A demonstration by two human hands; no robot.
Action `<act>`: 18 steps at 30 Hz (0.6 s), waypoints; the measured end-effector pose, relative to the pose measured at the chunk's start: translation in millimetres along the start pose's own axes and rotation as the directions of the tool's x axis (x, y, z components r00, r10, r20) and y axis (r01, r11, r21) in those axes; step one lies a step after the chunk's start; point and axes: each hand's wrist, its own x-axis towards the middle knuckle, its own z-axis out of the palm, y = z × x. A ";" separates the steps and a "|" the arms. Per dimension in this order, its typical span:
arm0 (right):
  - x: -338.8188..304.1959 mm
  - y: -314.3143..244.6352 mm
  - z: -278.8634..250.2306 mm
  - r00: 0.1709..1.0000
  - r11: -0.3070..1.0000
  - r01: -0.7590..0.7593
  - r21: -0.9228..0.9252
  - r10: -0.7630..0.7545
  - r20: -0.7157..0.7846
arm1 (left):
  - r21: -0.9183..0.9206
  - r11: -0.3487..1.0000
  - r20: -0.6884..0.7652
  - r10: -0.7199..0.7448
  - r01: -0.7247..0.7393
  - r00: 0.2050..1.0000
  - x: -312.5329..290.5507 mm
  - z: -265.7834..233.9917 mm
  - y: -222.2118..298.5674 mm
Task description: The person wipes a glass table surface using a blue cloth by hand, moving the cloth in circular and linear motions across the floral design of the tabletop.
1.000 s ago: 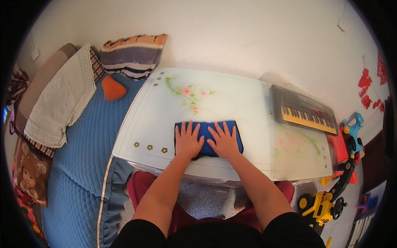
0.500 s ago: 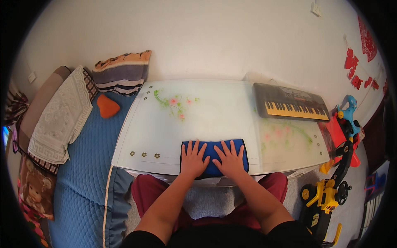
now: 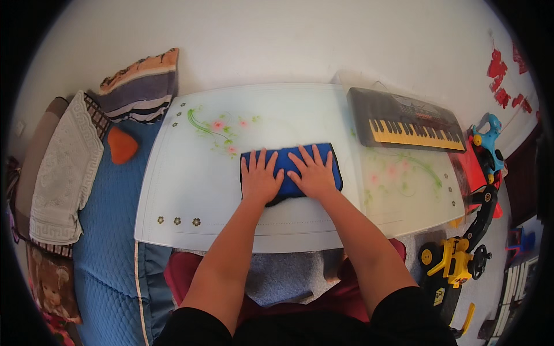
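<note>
Head view: blue cloth (image 3: 290,160) lies flat on white bench (image 3: 190,190), near middle. Its long side runs left to right, along bench front edge. Left hand (image 3: 261,180) rests flat on cloth's left part, fingers (image 3: 258,161) spread, pointing away toward wall. Right hand (image 3: 314,174) rests flat on right part, fingers spread too. Hands side by side, close, holding nothing. Toy keyboard (image 3: 404,120) sits at bench's far right corner. Blue bed (image 3: 109,230) left of bench.
</note>
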 end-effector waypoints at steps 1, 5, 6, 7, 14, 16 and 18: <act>11.8 3.4 2.2 1.000 1.000 -0.001 -0.001 0.001 -0.003 | 0.005 1.000 -0.017 -0.003 0.003 1.000 11.5 4.4 -1.5; 56.4 14.3 6.2 0.999 0.999 -0.030 -0.012 0.031 0.026 | 0.025 1.000 -0.050 -0.007 0.008 0.999 56.4 14.9 -4.2; 68.1 17.1 9.2 0.999 0.999 -0.035 -0.017 0.035 0.021 | 0.025 1.000 -0.054 -0.011 0.012 0.999 67.7 17.6 -4.7; 79.6 19.1 15.4 0.999 0.999 -0.037 -0.018 0.038 0.020 | 0.027 0.999 -0.053 -0.017 0.018 0.998 77.9 22.6 -7.2; 148.6 40.0 27.9 0.998 0.997 -0.057 -0.047 0.058 0.026 | 0.036 0.999 -0.120 -0.014 0.018 0.993 148.4 48.0 -14.9; 159.0 40.9 30.3 0.997 0.996 -0.066 -0.056 0.068 0.034 | 0.022 0.999 -0.127 -0.026 0.029 0.991 159.6 51.5 -17.8; 161.6 44.1 33.8 0.996 0.995 -0.075 -0.059 0.078 0.045 | 0.009 0.999 -0.126 -0.032 0.034 0.992 163.3 54.7 -15.0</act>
